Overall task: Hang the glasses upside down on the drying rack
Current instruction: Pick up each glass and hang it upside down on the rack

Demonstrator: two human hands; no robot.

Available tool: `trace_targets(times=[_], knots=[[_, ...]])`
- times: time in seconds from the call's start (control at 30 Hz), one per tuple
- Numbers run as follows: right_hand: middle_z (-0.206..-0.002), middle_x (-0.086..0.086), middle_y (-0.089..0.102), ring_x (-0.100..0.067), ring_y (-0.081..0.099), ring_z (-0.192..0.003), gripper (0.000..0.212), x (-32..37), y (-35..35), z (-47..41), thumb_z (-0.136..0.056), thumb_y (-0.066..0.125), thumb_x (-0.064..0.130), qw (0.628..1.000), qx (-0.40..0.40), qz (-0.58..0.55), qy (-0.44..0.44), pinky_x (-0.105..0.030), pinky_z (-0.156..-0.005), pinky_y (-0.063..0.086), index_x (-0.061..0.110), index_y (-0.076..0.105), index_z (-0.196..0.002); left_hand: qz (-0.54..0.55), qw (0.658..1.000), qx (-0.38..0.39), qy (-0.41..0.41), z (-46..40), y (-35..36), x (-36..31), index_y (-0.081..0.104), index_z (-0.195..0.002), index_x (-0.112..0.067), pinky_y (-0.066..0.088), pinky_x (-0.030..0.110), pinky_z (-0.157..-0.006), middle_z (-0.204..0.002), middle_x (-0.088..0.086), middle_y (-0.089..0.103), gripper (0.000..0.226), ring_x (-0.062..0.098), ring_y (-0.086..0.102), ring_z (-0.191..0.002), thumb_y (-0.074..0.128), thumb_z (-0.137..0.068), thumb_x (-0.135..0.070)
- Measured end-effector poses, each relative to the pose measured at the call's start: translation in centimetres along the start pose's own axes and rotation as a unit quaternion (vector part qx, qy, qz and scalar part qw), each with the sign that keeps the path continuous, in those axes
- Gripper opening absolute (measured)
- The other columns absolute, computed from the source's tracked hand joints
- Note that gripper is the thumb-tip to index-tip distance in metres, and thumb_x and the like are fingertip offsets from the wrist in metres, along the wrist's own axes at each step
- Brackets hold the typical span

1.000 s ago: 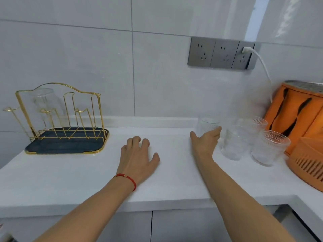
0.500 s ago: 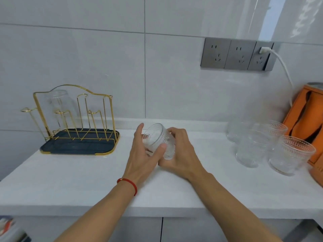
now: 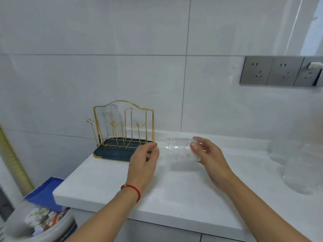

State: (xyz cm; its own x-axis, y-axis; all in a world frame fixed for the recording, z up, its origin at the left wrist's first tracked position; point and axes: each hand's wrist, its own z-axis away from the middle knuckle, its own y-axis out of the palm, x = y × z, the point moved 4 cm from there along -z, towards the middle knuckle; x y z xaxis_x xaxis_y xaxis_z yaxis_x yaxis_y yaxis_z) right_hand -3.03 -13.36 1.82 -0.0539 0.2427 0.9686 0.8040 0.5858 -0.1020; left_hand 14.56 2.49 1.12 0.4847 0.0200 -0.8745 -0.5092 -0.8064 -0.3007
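Centrally, the right hand (image 3: 210, 154) holds a clear patterned glass (image 3: 180, 151) above the white desk (image 3: 174, 189); its grip is pinched on the glass's right end, thumb in front and fingers behind, the glass lying roughly on its side with the free end pointing left; the left hand (image 3: 144, 158) hovers just beside that free end, its grip loosely spread and curled, apart from the glass; a red cord bracelet (image 3: 132, 190) circles the left wrist. At the back left of the desk stands the gold wire drying rack (image 3: 124, 126) on a dark tray (image 3: 111, 153); one clear glass (image 3: 109, 117) hangs upside down on a rear left peg, the other pegs bare. At the right edge, more clear glasses (image 3: 297, 165) stand on the desk, blurred, their number uncertain. On the tiled wall sits a grey socket strip (image 3: 279, 71), a white plug in its rightmost outlet. Below the desk's left end, a blurred bin of mixed items (image 3: 40, 222) and a blue object (image 3: 47, 191).
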Motion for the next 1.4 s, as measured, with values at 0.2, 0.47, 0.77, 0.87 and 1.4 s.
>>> trace_targets(times=[0.2, 0.47, 0.77, 0.87, 1.4], knots=[[-0.123, 0.006, 0.064, -0.016, 0.064, -0.117, 0.035, 7.8, 1.9, -5.6, -0.087, 0.072, 0.053, 0.985, -0.149, 0.017, -0.086, -0.051, -0.106, 0.052, 0.039, 0.063, -0.118, -0.400, 0.917, -0.003, -0.018, -1.6, -5.0, 5.7, 0.039, -0.145, -0.023, 0.034, 0.050, -0.114, -0.154, 0.012, 0.034, 0.059, 0.032, 0.026, -0.143, 0.049, -0.093, -0.049], [-0.144, -0.008, 0.059, -0.022, 0.058, -0.129, 0.072, 16.7, 11.8, -14.6, -0.085, 0.080, 0.037, 0.963, -0.058, 0.198, -0.174, -0.030, -0.102, 0.048, 0.014, 0.054, -0.147, -0.426, 0.903, 0.044, -0.033, -1.9, -4.0, 6.6, 0.034, -0.141, -0.039, 0.030, 0.054, -0.116, -0.154, 0.015, 0.029, 0.052, 0.038, 0.028, -0.140, 0.037, -0.092, -0.057], [-0.131, -0.009, 0.066, -0.025, 0.063, -0.119, 0.069, 16.9, 20.7, -20.0, -0.077, 0.088, 0.031, 0.915, 0.161, 0.346, -0.129, -0.040, -0.104, 0.053, 0.010, 0.063, -0.138, -0.438, 0.896, 0.068, -0.041, -1.9, -3.7, 7.0, 0.031, -0.142, -0.044, 0.027, 0.056, -0.118, -0.157, 0.015, 0.030, 0.049, 0.041, 0.024, -0.144, 0.036, -0.095, -0.056], [-0.125, -0.010, 0.072, -0.025, 0.070, -0.115, 0.051, 15.7, 21.3, -21.6, -0.086, 0.083, 0.030, 0.912, 0.232, 0.325, -0.091, -0.034, -0.098, 0.056, 0.009, 0.067, -0.130, -0.442, 0.893, 0.070, -0.043, -1.9, -3.6, 7.2, 0.027, -0.145, -0.044, 0.025, 0.057, -0.119, -0.158, 0.016, 0.029, 0.052, 0.041, 0.022, -0.146, 0.034, -0.095, -0.057], [-0.124, 0.003, 0.072, -0.017, 0.064, -0.120, 0.053, 12.0, 21.7, -22.7, -0.076, 0.092, 0.027, 0.873, 0.360, 0.327, -0.045, -0.037, -0.111, 0.046, 0.020, 0.070, -0.123, -0.445, 0.891, 0.080, -0.046, -2.2, -3.5, 7.3, 0.029, -0.143, -0.039, 0.028, 0.057, -0.117, -0.152, 0.015, 0.035, 0.054, 0.041, 0.027, -0.142, 0.034, -0.093, -0.057]])
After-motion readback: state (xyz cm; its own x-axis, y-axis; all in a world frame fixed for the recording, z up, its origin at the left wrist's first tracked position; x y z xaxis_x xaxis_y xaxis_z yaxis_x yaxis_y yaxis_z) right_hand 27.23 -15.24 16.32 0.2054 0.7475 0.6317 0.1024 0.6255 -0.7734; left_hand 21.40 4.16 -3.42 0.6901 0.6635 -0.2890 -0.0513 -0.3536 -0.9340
